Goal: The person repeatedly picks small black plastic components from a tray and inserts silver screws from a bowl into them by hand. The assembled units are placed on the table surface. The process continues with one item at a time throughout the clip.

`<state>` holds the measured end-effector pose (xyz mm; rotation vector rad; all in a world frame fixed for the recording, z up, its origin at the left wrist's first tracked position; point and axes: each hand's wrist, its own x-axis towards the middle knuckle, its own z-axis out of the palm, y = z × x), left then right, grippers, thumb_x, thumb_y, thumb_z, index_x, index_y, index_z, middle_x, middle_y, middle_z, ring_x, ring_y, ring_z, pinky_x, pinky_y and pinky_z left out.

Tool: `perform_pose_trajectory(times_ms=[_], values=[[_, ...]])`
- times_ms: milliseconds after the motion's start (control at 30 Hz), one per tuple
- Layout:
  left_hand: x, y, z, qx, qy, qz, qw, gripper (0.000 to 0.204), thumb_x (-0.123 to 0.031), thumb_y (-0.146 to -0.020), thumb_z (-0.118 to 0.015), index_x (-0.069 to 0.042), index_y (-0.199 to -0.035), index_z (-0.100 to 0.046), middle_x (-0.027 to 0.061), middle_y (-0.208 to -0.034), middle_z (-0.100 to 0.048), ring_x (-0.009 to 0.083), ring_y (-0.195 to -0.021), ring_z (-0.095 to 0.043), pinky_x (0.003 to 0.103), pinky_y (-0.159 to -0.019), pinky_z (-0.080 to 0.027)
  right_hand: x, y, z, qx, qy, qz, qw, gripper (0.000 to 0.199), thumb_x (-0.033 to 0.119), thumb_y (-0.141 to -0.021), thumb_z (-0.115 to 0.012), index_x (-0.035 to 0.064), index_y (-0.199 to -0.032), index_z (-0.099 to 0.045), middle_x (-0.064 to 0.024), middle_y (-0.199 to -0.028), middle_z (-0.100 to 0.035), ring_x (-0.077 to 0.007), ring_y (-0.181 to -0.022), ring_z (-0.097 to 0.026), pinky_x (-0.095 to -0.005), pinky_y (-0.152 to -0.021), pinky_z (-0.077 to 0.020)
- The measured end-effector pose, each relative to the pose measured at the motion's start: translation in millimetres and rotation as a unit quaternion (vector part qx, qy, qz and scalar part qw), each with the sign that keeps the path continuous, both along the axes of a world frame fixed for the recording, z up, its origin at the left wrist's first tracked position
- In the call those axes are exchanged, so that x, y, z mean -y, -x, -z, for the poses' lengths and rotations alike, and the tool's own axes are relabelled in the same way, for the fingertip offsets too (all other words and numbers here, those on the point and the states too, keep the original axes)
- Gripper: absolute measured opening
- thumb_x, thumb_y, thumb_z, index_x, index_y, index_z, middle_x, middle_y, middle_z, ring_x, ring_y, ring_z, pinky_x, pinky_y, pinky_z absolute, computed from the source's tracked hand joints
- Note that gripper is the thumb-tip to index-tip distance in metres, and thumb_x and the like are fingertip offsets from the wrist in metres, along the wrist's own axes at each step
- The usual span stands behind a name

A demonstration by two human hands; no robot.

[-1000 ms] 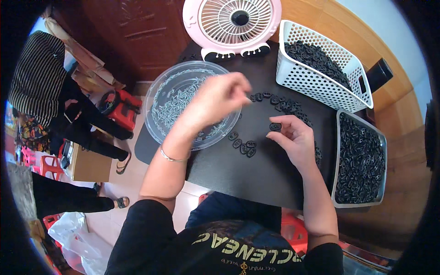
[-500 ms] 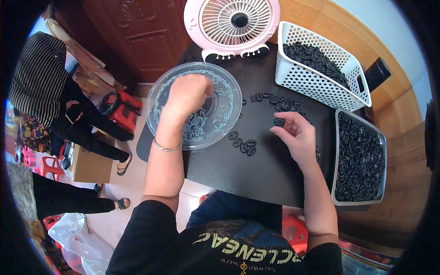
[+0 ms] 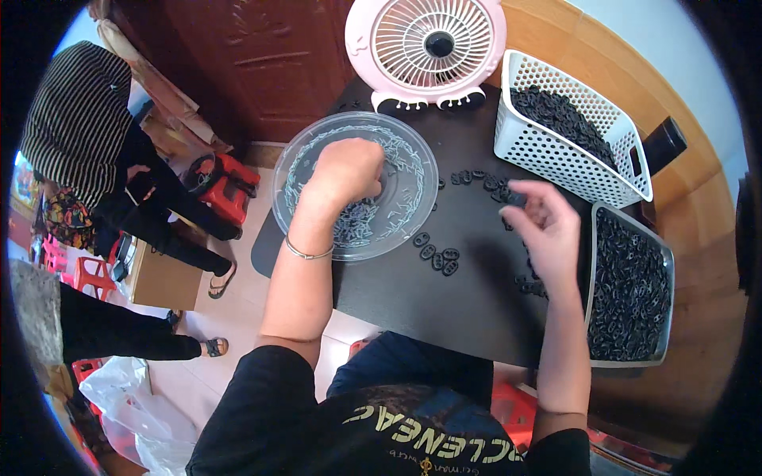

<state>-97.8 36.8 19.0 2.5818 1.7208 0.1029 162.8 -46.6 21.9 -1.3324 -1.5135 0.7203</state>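
Note:
My left hand (image 3: 348,173) is closed over a round clear plastic tub (image 3: 295,240), fingers curled down inside it. Whatever those fingertips hold is hidden. Small pale blue-grey slivers (image 3: 409,208) ring the tub's inside, with a denser heap of them below my hand. Above the dark table, my right hand (image 3: 549,228) pinches a small black oval piece (image 3: 517,199) between thumb and fingers. Similar flat black ovals with holes (image 3: 438,258) lie in a short group between the hands. More loose black pieces (image 3: 494,186) are strewn beyond and under my right hand.
A pink fan (image 3: 425,47) stands at the table's far edge. At the right are a white perforated basket (image 3: 548,147) and a grey-rimmed bin (image 3: 597,262), both holding many black pieces. A black cylinder (image 3: 665,146) is beside the basket. Two people stand at the left near a red stool (image 3: 230,190).
The whole view has shifted, so the table's things appear farther right. My right hand has moved slightly right with the black oval, whose face shows less. My left hand stays over the tub.

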Motion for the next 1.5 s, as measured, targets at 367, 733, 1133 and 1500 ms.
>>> perform_pose_trajectory(times_ms=[367,733,1133,1500], values=[[-4,-7,-7,0.261,-0.016,0.058,0.963,0.01,-0.003,-0.059,-0.06,-0.002,-0.067,-0.054,0.0095,-0.062,-0.056,0.0213,-0.059,-0.055,0.031,-0.057,-0.044,-54,-23,-62,0.217,-0.31,0.192,0.905,0.045,0.02,-0.072,-0.068,-0.0008,-0.109,-0.054,-0.0193,-0.108,-0.055,-0.0255,-0.099,-0.055,-0.0333,-0.086,-0.0413],[24,-64,-4,0.444,0.154,0.165,0.867,0.01,0.001,-0.074,-0.062,0.0,-0.083,-0.062,-0.0009,-0.074,-0.058,0.0043,-0.068,-0.051,0.019,-0.063,-0.043,35,-49,-9,0.43,0.061,-0.066,0.899,0.011,0.006,-0.069,-0.06,0.0049,-0.08,-0.06,-0.0121,-0.077,-0.059,-0.0296,-0.075,-0.059,-0.0377,-0.069,-0.0478],[31,-85,11,0.571,0.327,0.135,0.741,0.014,-0.005,-0.082,-0.057,0.003,-0.092,-0.061,0.0041,-0.078,-0.063,0.0063,-0.071,-0.057,0.021,-0.067,-0.048,25,-28,25,0.525,-0.041,0.084,0.846,0.009,0.006,-0.067,-0.055,0.0043,-0.075,-0.059,-0.0082,-0.075,-0.057,-0.0238,-0.075,-0.057,-0.0341,-0.065,-0.0494],[31,-88,14,0.646,0.369,0.113,0.658,0.018,0.002,-0.076,-0.061,0.0,-0.093,-0.058,0.0057,-0.084,-0.062,0.0084,-0.078,-0.059,0.02,-0.072,-0.047,12,-13,24,0.032,0.029,-0.02,0.999,0.009,0.004,-0.078,-0.056,0.0002,-0.084,-0.059,-0.0077,-0.081,-0.062,-0.0152,-0.076,-0.061,-0.027,-0.066,-0.0489]])
